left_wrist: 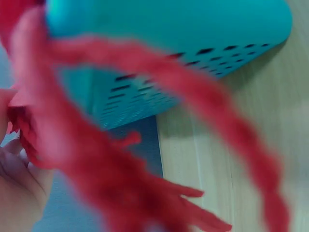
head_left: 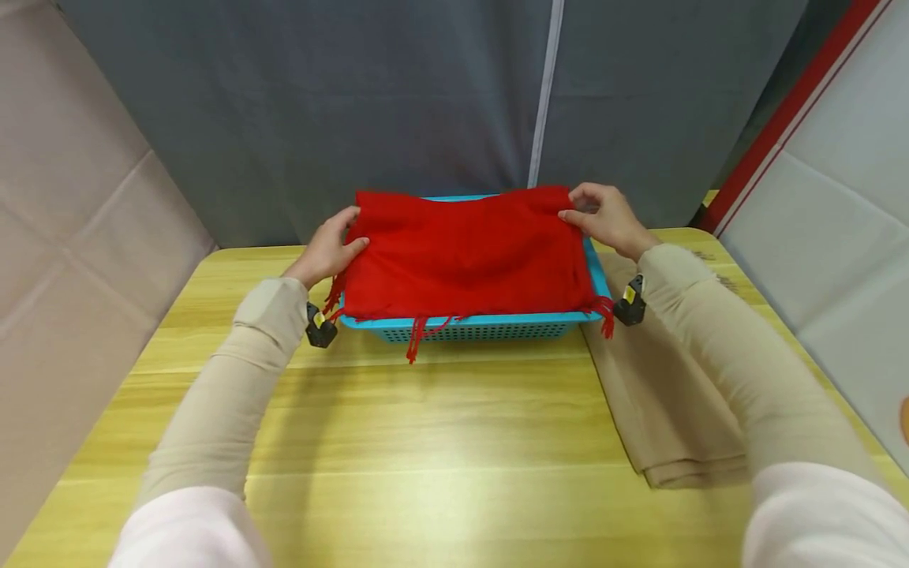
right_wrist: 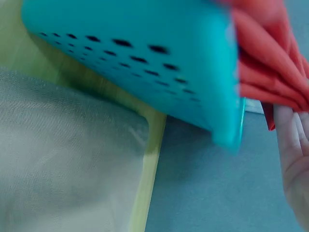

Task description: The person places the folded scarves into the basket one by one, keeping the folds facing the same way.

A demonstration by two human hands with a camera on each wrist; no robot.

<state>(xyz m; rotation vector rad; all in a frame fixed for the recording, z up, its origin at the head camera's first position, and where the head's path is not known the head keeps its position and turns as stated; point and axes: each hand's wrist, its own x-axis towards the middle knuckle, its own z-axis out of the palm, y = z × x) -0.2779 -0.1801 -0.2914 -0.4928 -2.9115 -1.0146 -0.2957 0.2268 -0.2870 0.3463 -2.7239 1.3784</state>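
A folded red scarf (head_left: 461, 256) with fringed ends lies over a blue plastic basket (head_left: 483, 330), covering most of its opening. My left hand (head_left: 328, 246) holds the scarf's left edge near the far corner, thumb on top and fingers at the side. My right hand (head_left: 611, 221) grips the far right corner between thumb and fingers. In the left wrist view, red tassels (left_wrist: 120, 183) hang blurred beside the basket's perforated wall (left_wrist: 140, 96). The right wrist view shows the scarf's layered folds (right_wrist: 270, 58) running from the basket's edge into my fingers (right_wrist: 289, 135).
A folded beige cloth (head_left: 675, 418) lies on the wooden table (head_left: 440, 442) to the right, partly under my right forearm. Directly behind the basket hangs a grey curtain (head_left: 319, 118). Pale panels (head_left: 78, 237) stand at both sides.
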